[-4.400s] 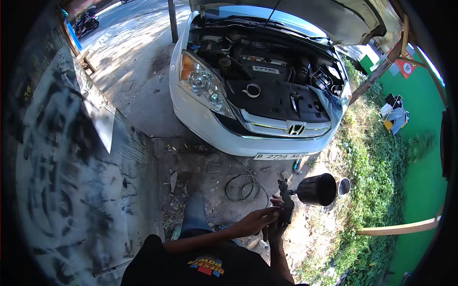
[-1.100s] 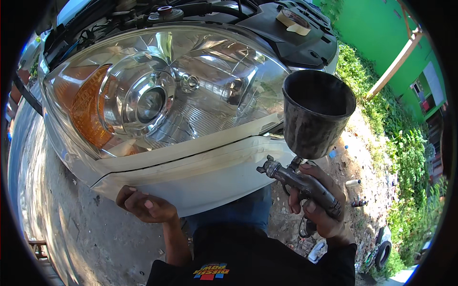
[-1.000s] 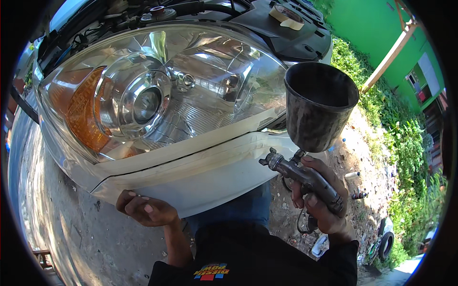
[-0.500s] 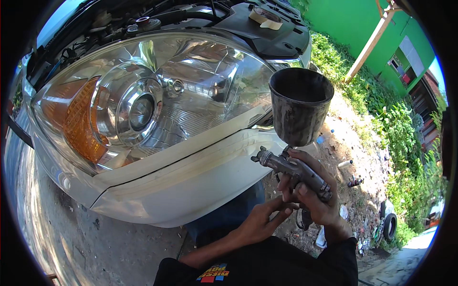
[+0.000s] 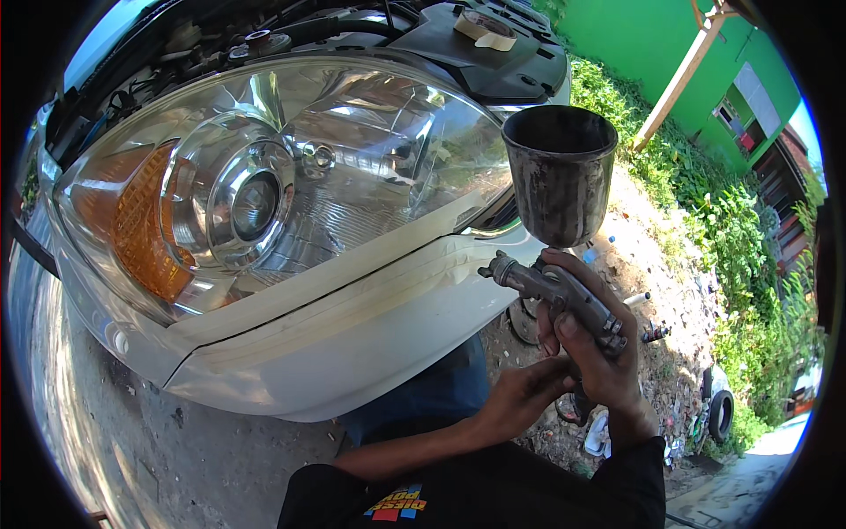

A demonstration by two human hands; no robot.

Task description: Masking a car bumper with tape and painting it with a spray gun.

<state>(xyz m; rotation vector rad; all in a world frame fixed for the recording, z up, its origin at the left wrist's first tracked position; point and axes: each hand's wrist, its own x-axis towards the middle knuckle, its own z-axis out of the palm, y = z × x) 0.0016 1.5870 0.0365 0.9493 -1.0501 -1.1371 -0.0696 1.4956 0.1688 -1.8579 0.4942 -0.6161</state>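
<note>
My right hand [image 5: 610, 368] is wrapped round the grip of a worn metal spray gun [image 5: 577, 300]. A dark cup [image 5: 561, 198], open at the top, stands upright on the gun. The nozzle points left, toward the car's front corner. From the left, my left hand [image 5: 522, 398] reaches in with its fingers closed at the gun's lower handle; its fingertips are partly hidden there. Left of the gun sits a large clear headlight [image 5: 352, 198] with an amber section. Pale masking tape [image 5: 339, 280] runs along its lower edge and the top of the white bumper [image 5: 352, 353].
A roll of tape [image 5: 485, 31] lies on a black cover in the engine bay. Rubble, litter and a tyre [image 5: 721, 416] cover the ground at right. Beyond stand weeds, a slanting wooden post [image 5: 683, 84] and a green wall [image 5: 617, 40].
The spray gun and my right hand have shifted slightly right, and the cup has risen a little. My left hand has moved right along with them, its fingers now more closed at the handle.
</note>
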